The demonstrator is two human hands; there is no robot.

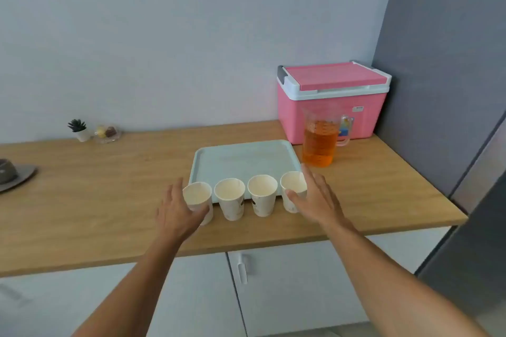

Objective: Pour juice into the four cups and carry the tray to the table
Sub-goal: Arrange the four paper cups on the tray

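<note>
Four empty white paper cups stand in a row on the wooden counter, just in front of the near edge of a pale blue tray (241, 159). My left hand (175, 213) curves around the leftmost cup (197, 194), its thumb across the cup's front and its fingers spread. The two middle cups (229, 191) (262, 186) stand untouched. My right hand (315, 200) lies against the right side of the rightmost cup (293, 182), fingers straight and thumb at the front. A clear pitcher (319, 145) of orange juice stands off the tray's far right corner.
A pink cooler box (328, 101) sits behind the pitcher against a grey wall panel (451, 90). At far left are a small potted plant (78, 130), a glass dish (106, 133) and a grey hat (11, 175). White cabinet doors (287, 282) run below the counter.
</note>
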